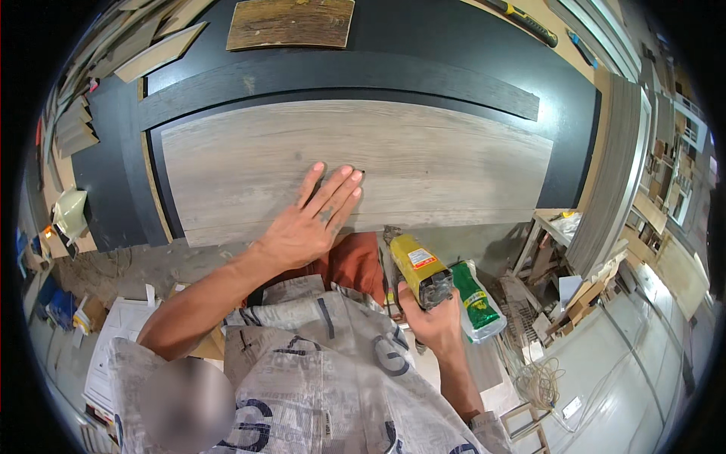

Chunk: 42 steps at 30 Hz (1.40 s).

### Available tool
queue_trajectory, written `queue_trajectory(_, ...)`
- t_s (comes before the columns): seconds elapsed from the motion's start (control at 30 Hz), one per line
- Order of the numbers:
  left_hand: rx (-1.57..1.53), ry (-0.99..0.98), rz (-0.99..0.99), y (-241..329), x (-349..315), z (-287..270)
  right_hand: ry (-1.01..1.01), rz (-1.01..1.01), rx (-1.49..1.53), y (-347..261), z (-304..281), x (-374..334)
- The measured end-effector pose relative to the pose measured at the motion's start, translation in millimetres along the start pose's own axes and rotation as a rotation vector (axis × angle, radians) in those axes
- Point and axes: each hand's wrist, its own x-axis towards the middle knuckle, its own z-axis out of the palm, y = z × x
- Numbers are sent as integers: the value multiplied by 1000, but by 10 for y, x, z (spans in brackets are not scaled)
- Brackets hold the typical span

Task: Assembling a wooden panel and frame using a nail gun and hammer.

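The left hand (308, 221) lies flat, fingers spread, pressing down on the grey wood-grain plank (355, 163) near its front edge. The right hand (431, 321) is closed around a yellow power tool (418, 268), whose nose sits at that front edge, just right of the left hand. The plank rests across dark boards (340, 76) (no cut line or groove shows on its face), so the edge work looks barely begun, most of it left.

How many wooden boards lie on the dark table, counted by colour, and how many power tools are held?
Grey boards: 1
Dark boards: 1
Brown boards: 1
Yellow power tools, held in the right hand: 1
Total: 4
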Motion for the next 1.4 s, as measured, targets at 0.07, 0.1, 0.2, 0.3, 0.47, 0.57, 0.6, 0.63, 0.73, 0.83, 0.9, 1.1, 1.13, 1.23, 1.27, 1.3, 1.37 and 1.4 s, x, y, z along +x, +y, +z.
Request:
queue_trajectory(0.07, -20, -12, -4, 10, 3, -10, 14, 30, 5, -23, 27, -29)
queue_trajectory(0.1, -21, -11, -4, 13, 12, -24, 25, 55, 15, -34, 27, -34)
queue_trajectory(0.2, 59, 19, 18, 31, 55, -73, 31, -93, -90, -102, -30, -39)
queue_trajectory(0.3, 66, -5, 20, 15, 44, -57, 5, -62, -94, -178, -40, -15)
queue_trajectory(0.47, -257, 177, -178, -179, 147, -257, -32, 71, -37, -311, -170, 110)
queue_trajectory(0.57, -3, 296, -449, -448, 461, -344, 40, 109, 261, -585, -274, 341)
queue_trajectory(0.6, 0, 303, -460, -521, 494, -320, 91, 87, 359, -732, -306, 493)
queue_trajectory(0.63, -10, 344, -451, -564, 500, -289, 82, 84, 354, -860, -344, 645)
queue_trajectory(0.73, -10, 426, -434, -647, 512, -299, 34, 23, 288, -1155, -433, 1047)
queue_trajectory(0.83, 6, 473, -423, -669, 521, -264, 70, 65, 164, -1282, -447, 1211)
queue_trajectory(0.9, 25, 484, -439, -669, 494, -251, 68, 56, 183, -1320, -422, 1239)
queue_trajectory(1.1, -1, 479, -464, -682, 461, -291, 88, 112, 177, -1434, -404, 1261)
queue_trajectory(1.13, 14, 476, -476, -701, 357, -330, 87, 106, 136, -1438, -404, 1243)
queue_trajectory(1.23, 84, 456, -641, -819, 49, -424, 94, 57, 31, -1517, -302, 1162)
queue_trajectory(1.27, 89, 464, -652, -929, -121, -459, 63, 3, 60, -1569, -249, 1106)
queue_trajectory(1.3, 98, 498, -622, -1044, -285, -475, 33, -41, 89, -1609, -184, 1044)
queue_trajectory(1.37, 102, 519, -578, -1141, -444, -568, -29, -40, 161, -1754, 65, 996)
queue_trajectory(1.4, 102, 525, -585, -1170, -476, -572, -81, -40, 238, -1844, 193, 1004)
